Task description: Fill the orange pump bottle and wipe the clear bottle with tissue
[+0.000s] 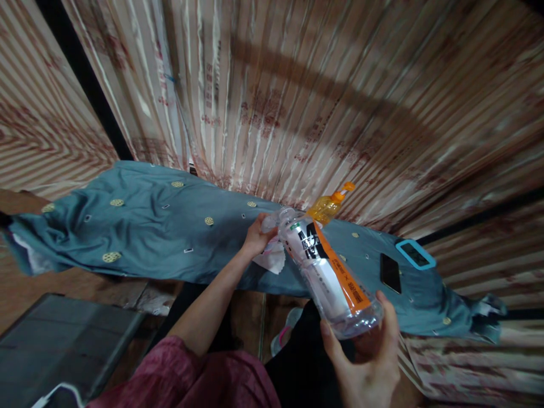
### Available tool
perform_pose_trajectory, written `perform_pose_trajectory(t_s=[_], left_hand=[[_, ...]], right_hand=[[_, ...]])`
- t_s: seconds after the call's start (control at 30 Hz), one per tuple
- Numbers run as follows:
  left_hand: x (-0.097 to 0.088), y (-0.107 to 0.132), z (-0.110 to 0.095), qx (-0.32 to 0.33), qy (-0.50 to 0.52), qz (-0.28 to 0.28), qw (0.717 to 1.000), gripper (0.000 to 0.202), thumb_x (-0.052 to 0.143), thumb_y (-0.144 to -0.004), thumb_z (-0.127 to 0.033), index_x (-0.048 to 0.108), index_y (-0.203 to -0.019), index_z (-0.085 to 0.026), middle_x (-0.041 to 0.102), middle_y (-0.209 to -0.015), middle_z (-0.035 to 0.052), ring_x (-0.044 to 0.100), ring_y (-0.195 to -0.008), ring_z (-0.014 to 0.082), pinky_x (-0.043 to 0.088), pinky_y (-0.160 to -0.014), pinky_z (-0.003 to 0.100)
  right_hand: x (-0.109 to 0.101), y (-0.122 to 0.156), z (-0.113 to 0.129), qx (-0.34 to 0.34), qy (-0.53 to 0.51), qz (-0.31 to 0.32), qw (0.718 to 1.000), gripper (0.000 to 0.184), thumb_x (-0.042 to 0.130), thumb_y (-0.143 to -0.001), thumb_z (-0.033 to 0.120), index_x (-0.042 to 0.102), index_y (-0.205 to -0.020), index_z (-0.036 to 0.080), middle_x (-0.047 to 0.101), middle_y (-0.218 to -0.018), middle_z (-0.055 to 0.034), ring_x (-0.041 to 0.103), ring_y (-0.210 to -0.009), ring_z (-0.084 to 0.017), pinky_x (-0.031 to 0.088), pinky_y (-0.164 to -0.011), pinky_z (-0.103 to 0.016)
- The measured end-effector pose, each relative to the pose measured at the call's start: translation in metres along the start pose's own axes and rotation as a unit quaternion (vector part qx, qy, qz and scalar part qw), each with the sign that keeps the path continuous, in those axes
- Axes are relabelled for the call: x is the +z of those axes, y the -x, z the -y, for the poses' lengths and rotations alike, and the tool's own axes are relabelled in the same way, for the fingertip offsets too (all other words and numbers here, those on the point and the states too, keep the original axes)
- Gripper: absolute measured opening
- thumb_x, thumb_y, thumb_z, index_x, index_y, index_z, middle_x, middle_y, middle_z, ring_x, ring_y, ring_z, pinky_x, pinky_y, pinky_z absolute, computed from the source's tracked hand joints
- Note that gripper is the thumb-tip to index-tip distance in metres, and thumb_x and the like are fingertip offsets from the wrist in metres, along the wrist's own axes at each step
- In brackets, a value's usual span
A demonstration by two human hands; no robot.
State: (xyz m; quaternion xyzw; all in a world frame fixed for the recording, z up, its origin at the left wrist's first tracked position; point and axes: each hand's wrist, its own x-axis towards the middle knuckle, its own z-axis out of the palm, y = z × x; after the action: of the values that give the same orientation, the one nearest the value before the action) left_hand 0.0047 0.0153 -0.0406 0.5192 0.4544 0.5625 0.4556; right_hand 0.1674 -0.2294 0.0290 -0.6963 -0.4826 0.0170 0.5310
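A clear plastic bottle (318, 277) with a silver and orange label is held tilted, its neck toward the upper left and its base toward me. My right hand (369, 351) grips the base between thumb and fingers. At the neck end, my left hand (256, 238) is closed on a small clear plastic piece (271, 221), whose exact kind I cannot make out. Below those fingers a white scalloped-edged sheet (272, 259), tissue or packet, shows. Just behind the bottle, a pump bottle (326, 208) of yellow liquid with an orange top stands on the cloth.
A blue-green patterned cloth (153, 226) covers the long narrow table. Toward its right end lie a black phone (390, 272) and a light-blue-framed device (415, 254). Striped curtains (272, 102) hang behind. A dark grey flat surface (63, 345) is at lower left.
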Motion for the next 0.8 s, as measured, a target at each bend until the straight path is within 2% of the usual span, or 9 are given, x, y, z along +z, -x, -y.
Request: perform_pose_trajectory(t_s=[0.2,0.7,0.8], left_hand=[[0.0001,0.0005,-0.0027,0.001,-0.005,-0.009,1.000,0.029,0.082,-0.069,-0.026,0.065,-0.091,-0.020,0.070,-0.080,-0.0018,0.065,-0.078,0.0185,0.050,-0.073,0.026],[-0.0006,-0.0013,0.0040,-0.002,-0.008,0.003,1.000,0.032,0.080,-0.070,-0.032,0.065,-0.096,-0.020,0.070,-0.083,-0.0012,0.065,-0.078,0.0195,0.049,-0.076,0.029],[-0.0017,-0.0012,0.0042,0.005,-0.017,0.007,1.000,0.032,0.080,-0.070,-0.034,0.064,-0.095,-0.020,0.070,-0.083,-0.0007,0.064,-0.078,0.0196,0.049,-0.075,0.029]], right_hand=[[0.0019,0.0018,-0.0018,0.000,-0.015,0.004,1.000,0.107,0.092,-0.065,0.049,0.044,-0.157,0.020,0.064,-0.140,-0.0228,0.078,-0.087,-0.028,0.066,-0.070,-0.038],[0.0011,-0.0005,-0.0011,-0.018,-0.013,-0.001,1.000,0.108,0.092,-0.065,0.047,0.045,-0.157,0.018,0.065,-0.138,-0.0224,0.077,-0.086,-0.028,0.064,-0.068,-0.037],[0.0007,-0.0007,-0.0028,-0.012,-0.012,-0.005,1.000,0.109,0.092,-0.064,0.048,0.044,-0.157,0.018,0.069,-0.132,-0.0218,0.078,-0.085,-0.029,0.064,-0.068,-0.038]])
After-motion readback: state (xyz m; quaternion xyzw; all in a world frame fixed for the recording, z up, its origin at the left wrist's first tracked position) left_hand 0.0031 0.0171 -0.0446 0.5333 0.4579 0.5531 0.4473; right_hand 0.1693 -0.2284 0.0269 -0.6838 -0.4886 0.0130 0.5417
